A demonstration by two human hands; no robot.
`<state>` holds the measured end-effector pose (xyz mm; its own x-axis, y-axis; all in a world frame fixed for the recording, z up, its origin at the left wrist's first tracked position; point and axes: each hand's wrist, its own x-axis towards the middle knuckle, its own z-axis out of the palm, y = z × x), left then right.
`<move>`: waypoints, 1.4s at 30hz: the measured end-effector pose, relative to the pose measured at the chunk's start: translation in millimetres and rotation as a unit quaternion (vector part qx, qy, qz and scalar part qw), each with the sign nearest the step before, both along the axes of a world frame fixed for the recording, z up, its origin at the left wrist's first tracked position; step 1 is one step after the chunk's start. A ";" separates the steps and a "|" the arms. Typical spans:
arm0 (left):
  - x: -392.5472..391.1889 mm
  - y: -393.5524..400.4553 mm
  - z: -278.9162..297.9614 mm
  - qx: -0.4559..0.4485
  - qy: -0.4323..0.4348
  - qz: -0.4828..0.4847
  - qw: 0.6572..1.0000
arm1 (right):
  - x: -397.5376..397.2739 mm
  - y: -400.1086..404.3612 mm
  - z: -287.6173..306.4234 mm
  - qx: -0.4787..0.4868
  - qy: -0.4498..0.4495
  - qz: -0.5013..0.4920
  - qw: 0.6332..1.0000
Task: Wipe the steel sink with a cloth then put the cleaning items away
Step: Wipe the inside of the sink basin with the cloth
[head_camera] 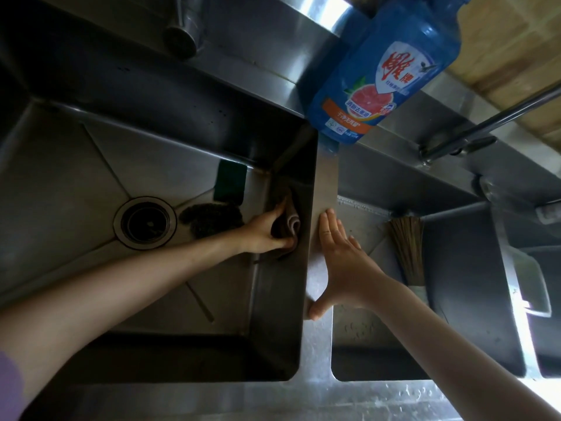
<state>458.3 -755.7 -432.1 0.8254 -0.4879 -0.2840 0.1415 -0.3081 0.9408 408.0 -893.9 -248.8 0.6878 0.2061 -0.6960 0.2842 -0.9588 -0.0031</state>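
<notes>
So the left hand [267, 230] is wrapped around a bunched brown cloth [288, 224], pushing it against the right wall of the sink [282, 299], close to the back corner. The right hand [340, 262] lies flat and open on the divider [324, 183] between the two basins, holding nothing, just bracing.

My take on doing this bit well: keep the cloth folded thick so the palm gives even pressure, and run long strokes along the wall rather than little dabs. That corner seam looks like where grime hides, so press a folded edge into it.

A green sponge [229, 185] and a dark scourer [212, 218] sit on the floor near the drain [145, 221], just beside the wiping hand. I'd lift those out before doing the floor. The blue soap bottle [385, 71] stands on the back ledge, and a brush [406, 250] rests in the other basin; putting away comes later, I reckon.
</notes>
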 end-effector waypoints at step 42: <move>87.2 2.0 20.2 0.105 -0.062 -0.020 0.992 | 3.2 -1.3 1.8 -0.008 -0.014 0.015 1.000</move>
<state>545.5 -753.7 -411.9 0.8417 -0.4618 -0.2799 0.0114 -0.5030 0.8642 411.1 -895.1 -247.0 0.7008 0.2169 -0.6796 0.3134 -0.9494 0.0201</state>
